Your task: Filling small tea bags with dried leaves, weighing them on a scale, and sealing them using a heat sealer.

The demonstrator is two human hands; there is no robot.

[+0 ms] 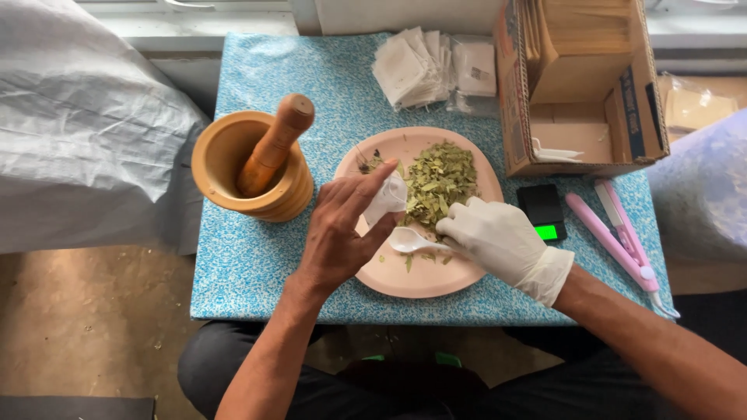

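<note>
fig.: filling step, judged: bare left hand (338, 233) pinches small white sachet (387, 200) over pink plate (420, 280), gloved right hand (498, 237) closed on white spoon (408, 243) nr dried leaves (440, 179), w/ scoop-to-mouth alignment needed.

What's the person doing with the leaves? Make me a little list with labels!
Left hand: bare, holds a small white bag over the plate
Right hand: white glove, holds a white spoon
Pink plate: pile of dried green leaves
Left of plate: wooden mortar with pestle
Right of plate: small black scale, pink sealer, cardboard box
Behind plate: stack of white bags
</note>
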